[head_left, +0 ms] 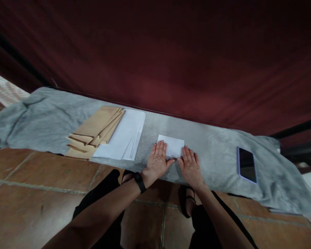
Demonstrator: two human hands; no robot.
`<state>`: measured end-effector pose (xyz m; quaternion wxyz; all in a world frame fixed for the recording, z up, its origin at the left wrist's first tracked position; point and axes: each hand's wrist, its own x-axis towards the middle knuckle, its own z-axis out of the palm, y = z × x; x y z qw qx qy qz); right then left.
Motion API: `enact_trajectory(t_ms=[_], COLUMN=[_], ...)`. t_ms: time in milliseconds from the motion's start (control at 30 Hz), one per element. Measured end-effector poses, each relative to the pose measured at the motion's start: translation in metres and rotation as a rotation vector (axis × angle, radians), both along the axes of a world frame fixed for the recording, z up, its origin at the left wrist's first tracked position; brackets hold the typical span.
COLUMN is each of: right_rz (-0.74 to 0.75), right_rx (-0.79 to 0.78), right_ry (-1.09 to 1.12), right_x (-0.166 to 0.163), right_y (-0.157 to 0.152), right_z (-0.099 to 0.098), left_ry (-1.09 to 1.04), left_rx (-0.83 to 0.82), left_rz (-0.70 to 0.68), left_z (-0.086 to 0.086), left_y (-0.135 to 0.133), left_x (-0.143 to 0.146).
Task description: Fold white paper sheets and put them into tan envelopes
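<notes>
A small white rectangle of folded paper [174, 145] lies flat on the grey cloth [209, 155] in front of me. My left hand [157, 159] rests palm down over its left edge, fingers stretched out and thumb pointing right. On the right edge lies my right hand [190, 166], also flat, with its fingers extended. The two thumbs come close together along the paper's near edge. Both palms hide the lower corners of the paper.
Left of my hands, a stack of white sheets [131, 133] lies partly under several brown paper envelopes [100, 121]. A phone with a purple case [246, 164] lies to the right. Behind the cloth-covered surface hangs a dark red curtain-like sheet [155, 69]. Below is a tiled floor [54, 173].
</notes>
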<state>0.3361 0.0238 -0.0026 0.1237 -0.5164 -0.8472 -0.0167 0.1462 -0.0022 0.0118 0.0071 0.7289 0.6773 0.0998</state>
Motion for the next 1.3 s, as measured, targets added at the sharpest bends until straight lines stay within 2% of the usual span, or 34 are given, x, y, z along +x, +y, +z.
enact_trajectory(t_ms=[233,500,867,1300], right_rz=[-0.046,0.050,0.014,-0.064], right_rx=[-0.051,-0.108,-0.132,-0.167], right_ry=[0.082,0.158,0.045,0.056], right_x=[-0.001,-0.021,-0.038,-0.047], right_y=[0.012,0.016,0.022,0.035], right_z=[0.003,0.010,0.015,0.014], left_ry=[-0.017,-0.036,-0.040,0.011], left_rx=[0.026,0.054,-0.011,-0.064], left_rz=[-0.015,-0.152,-0.099,-0.063], left_z=[0.005,0.008,-0.001,0.006], left_y=[-0.001,0.009,0.031,0.045], left_x=[0.002,0.006,0.012,0.011])
